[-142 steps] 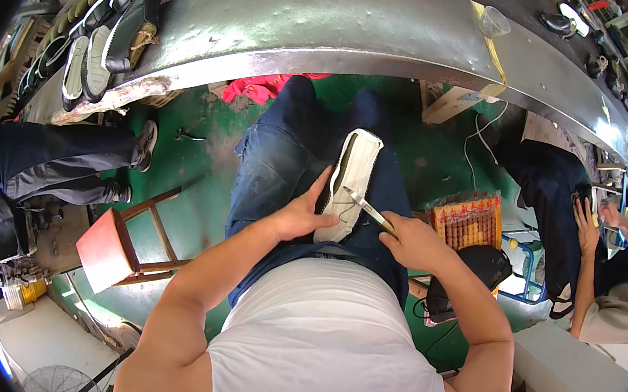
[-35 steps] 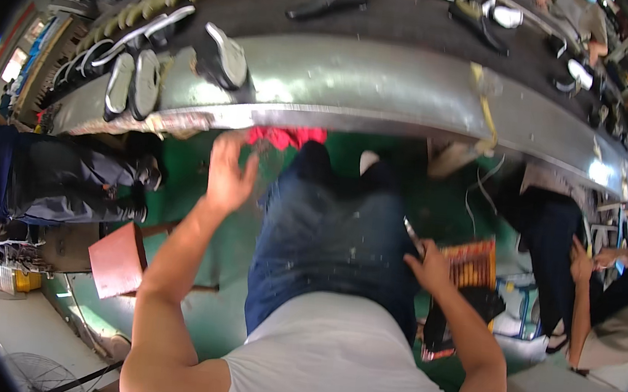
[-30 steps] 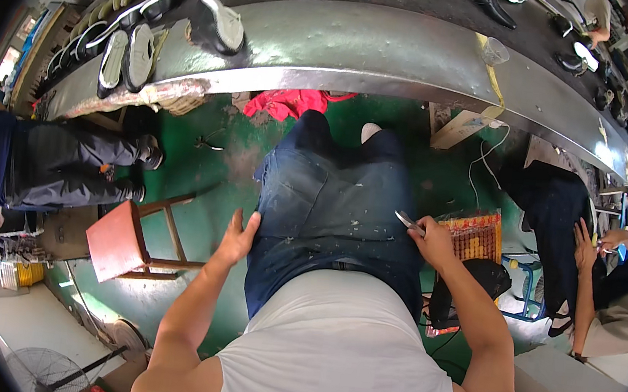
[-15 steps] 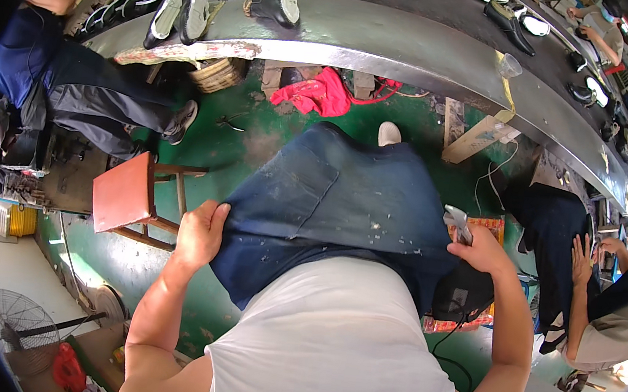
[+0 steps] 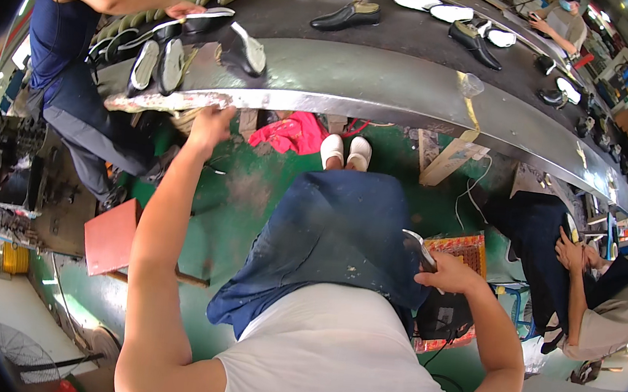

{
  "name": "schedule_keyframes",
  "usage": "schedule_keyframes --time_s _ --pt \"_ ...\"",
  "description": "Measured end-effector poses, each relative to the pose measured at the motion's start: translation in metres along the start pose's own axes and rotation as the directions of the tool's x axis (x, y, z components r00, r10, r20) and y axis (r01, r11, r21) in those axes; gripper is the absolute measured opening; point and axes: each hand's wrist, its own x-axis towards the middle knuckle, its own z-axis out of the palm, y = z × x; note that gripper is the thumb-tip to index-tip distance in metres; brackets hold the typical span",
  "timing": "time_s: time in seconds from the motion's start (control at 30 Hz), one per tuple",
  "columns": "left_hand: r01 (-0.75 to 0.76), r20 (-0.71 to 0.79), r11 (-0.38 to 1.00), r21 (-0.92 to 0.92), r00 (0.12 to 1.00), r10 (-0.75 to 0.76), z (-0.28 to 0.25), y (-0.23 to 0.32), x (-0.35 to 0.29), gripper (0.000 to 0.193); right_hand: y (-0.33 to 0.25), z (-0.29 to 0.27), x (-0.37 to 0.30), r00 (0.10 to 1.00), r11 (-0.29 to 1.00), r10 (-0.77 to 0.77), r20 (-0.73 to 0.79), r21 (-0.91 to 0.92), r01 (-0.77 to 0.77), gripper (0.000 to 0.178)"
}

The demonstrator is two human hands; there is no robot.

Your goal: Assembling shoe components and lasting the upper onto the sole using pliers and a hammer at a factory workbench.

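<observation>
A slim, silver metal hand tool [image 5: 419,247] stands clear of the worker's lap at its right side, gripped in the right hand [image 5: 450,273], fingers wrapped about its lower end. The left hand [image 5: 211,129] reaches forward with fingers loosely parted, near the front edge of a long, grey metal-faced workbench [image 5: 372,83]; whether it touches the edge cannot be told. Nearest it on the bench, a black shoe with a pale sole [image 5: 249,50] leans tilted, while a low-cut black shoe with an olive lining [image 5: 346,16] lies farther back. A dark blue cloth garment [image 5: 333,229] covers the worker's legs above white clogs [image 5: 346,153]. Below the right hand, a black, soft-looking item [image 5: 430,325] bears a small pale patch, any print too small to read. At upper left, a co-worker in a navy sleeveless top [image 5: 62,24] reaches over more shoes; a bright red cloth [image 5: 290,134] lies on the green floor [image 5: 249,189].
</observation>
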Motion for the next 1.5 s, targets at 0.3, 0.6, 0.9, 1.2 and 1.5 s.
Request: schedule_keyframes --time_s 0.3,0.6,0.9,1.2,1.5 --pt "0.216 -0.296 0.973 0.08 0.937 -0.184 0.077 0.097 0.122 0.08 -0.012 0.047 0.015 0.986 0.945 0.1 -0.135 0.324 -0.051 0.035" --pt "-0.274 -0.107 0.95 -0.149 0.96 0.26 0.048 0.013 0.004 0.065 0.002 0.036 0.046 0.979 0.905 0.031 -0.203 0.42 0.058 0.03" --pt "-0.097 0.652 0.989 -0.11 0.745 0.145 0.082 -0.045 -0.186 0.088 -0.002 0.028 0.057 0.954 0.742 0.07 -0.293 0.654 0.147 0.028" --pt "-0.564 0.889 0.793 0.231 0.454 0.064 0.199 -0.011 -0.15 0.103 0.002 0.033 0.049 0.934 0.624 0.058 -0.352 0.743 0.241 0.028" --pt "0.085 0.648 0.946 -0.312 0.748 0.146 0.203 0.008 -0.113 0.043 -0.048 0.039 0.03 0.92 0.799 -0.106 -0.379 0.518 0.305 0.029"
